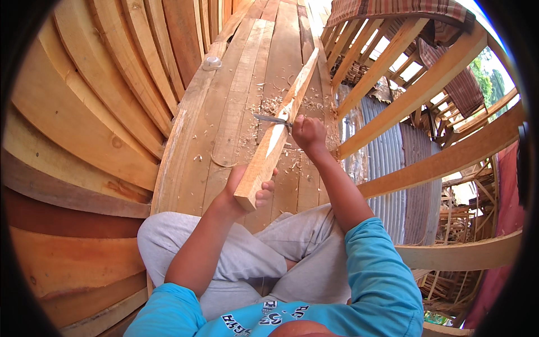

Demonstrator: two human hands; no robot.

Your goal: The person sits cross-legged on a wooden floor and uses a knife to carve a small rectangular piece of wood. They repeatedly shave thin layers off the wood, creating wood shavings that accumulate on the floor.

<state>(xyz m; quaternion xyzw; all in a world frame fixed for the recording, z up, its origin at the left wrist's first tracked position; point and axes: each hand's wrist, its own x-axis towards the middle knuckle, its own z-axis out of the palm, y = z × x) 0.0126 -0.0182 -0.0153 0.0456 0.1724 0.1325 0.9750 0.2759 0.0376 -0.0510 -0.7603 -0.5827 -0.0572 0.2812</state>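
My left hand [251, 186] grips the near end of a squared piece of timber [261, 163], fingers wrapped round from beneath. The timber slants away from me toward the upper right and narrows to a thin far end. In my closed right hand [309, 133] is the handle of a knife, and its dark blade [270, 119] lies across the upper face of the timber, pointing left. Just beyond the blade, a small curl of wood [284, 115] stands on the timber. Pale, freshly cut wood shows on both sides of the blade.
Wood shavings [272, 104] are scattered over the plank floor [236, 84]. A small clear container [211, 63] stands by the left wall of upright boards [84, 101]. To the right are wooden railing bars [387, 121], with corrugated metal sheets [387, 163] below and striped cloth [398, 8] above.
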